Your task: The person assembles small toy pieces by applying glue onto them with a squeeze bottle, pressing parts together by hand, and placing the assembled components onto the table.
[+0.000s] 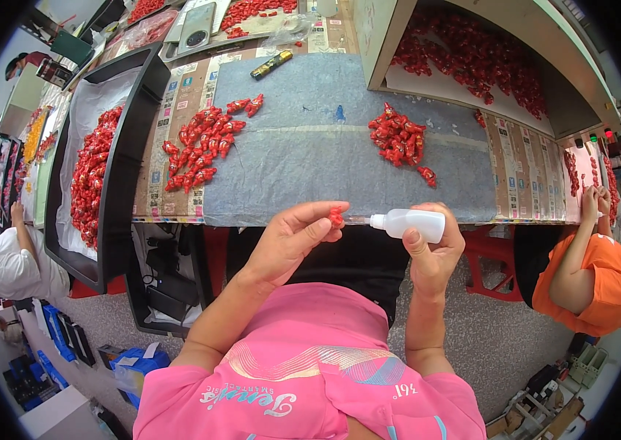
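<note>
Between the thumb and fingers of my left hand (288,238) is a small red plastic figure (336,217). My right hand (433,253) is wrapped round a white squeeze bottle (411,224) with a thin nozzle, tilted on its side. The nozzle points left, its tip at or very near the figure; I cannot tell if they touch. Both hands are just over the table's near edge. Beyond them on the blue-grey mat (288,172) lie a left pile of red figures (204,139) and a right pile of red figures (397,137).
A black tray (150,95) of red figures stands at the left. At the back right, a raised box (380,44) holds more. A dark marker-like tube (271,64) and a phone (197,28) lie at the back. People in white (20,264) and orange (589,279) sit on either side.
</note>
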The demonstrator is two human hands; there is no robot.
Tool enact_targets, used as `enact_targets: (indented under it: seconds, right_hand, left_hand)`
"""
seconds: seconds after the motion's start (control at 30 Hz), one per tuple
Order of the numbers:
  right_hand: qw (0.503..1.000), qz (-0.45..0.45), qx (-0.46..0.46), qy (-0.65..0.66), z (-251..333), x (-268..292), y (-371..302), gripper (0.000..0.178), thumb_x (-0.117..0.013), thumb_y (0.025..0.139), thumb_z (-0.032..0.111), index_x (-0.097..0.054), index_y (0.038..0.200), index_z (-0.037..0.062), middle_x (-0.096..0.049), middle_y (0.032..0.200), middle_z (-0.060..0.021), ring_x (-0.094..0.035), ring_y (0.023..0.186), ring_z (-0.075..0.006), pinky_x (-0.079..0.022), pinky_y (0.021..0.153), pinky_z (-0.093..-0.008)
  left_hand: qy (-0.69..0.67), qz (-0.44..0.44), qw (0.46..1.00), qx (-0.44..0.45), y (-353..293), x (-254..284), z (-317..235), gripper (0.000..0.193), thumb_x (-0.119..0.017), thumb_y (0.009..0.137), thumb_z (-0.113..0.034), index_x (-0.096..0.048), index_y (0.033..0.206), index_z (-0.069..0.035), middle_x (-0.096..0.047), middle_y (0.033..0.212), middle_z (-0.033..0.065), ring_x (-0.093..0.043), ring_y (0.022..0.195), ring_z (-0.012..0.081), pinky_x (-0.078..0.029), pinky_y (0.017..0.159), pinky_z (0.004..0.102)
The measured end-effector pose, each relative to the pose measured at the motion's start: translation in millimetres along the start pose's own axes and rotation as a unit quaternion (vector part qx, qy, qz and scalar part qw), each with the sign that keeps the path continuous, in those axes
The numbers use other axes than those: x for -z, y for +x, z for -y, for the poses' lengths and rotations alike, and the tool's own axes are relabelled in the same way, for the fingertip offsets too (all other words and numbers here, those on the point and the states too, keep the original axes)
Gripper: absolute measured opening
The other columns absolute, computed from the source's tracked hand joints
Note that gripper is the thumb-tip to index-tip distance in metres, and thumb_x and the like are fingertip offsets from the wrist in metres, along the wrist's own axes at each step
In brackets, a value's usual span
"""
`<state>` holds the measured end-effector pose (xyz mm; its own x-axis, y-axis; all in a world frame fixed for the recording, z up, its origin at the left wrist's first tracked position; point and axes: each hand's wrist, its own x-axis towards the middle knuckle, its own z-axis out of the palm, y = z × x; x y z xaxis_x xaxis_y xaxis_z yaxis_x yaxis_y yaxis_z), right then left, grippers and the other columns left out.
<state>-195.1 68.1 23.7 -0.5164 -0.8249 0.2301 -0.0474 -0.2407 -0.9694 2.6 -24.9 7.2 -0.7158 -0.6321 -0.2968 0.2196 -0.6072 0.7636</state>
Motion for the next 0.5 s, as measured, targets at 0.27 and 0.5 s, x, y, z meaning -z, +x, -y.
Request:
enact_targets:
  seconds: [0.27,0.5]
  right_hand:
    - [1.0,0.005,0.009,-0.023,2.8,3.4,-3.6,0.032,-0.078,0.077,0.019,-0.061,0.095,-0.0008,-0.057,0.087,-0.0046,-0.055,0.078,-0.0115,-0.044,0.067,-0.0239]
    - [1.0,-0.004,0.015,-0.01,3.4,1.8,-4.0,0.032,-0.078,0.077,0.018,-0.061,0.096,-0.0012,-0.057,0.089,-0.0047,-0.055,0.078,-0.0115,-0.043,0.068,-0.0238]
  left_hand:
    - [0.006,-0.011,1.0,-0.003,-0.6,-4.0,-1.3,0.035,-0.057,0.093,-0.013,-0.053,0.124,0.002,-0.063,0.102,0.0051,-0.059,0.094,0.0108,-0.048,0.087,0.0263]
    - [0.015,-0.014,1.0,-0.004,-0.5,-3.4,0.6,0.033,-0.059,0.092,-0.012,-0.056,0.122,0.0,-0.062,0.105,0.0042,-0.059,0.093,0.0104,-0.048,0.087,0.0251]
